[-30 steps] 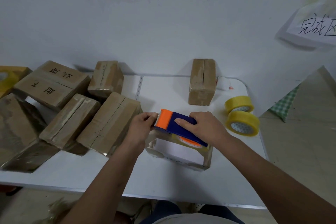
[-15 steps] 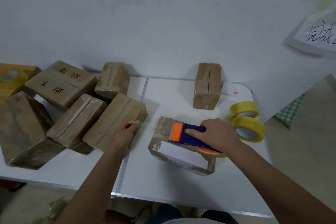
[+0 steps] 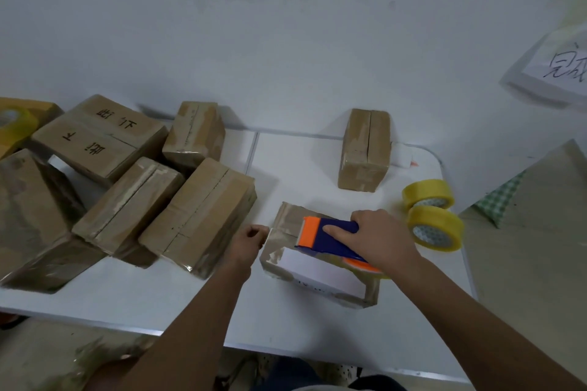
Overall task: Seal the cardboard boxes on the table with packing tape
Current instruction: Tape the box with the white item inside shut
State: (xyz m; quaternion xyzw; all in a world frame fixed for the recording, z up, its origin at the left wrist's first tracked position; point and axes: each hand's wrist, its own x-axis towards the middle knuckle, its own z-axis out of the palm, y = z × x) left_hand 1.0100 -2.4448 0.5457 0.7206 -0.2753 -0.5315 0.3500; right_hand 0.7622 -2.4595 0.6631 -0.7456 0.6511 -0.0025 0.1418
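While the right hand clasps the blue-and-orange tape dispenser atop the small brown cardboard box at mid-table, the left hand rests curled, empty, beside it. Box judged light, stiff; steady by its sides.

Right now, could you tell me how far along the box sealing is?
Done, it seems: the pile of boxes at left and the upright box at the back show glossy tape. In hand: the right hand presses the tape dispenser on the labelled box, the left hand at its end. Left: finishing this box; spare tape rolls wait.
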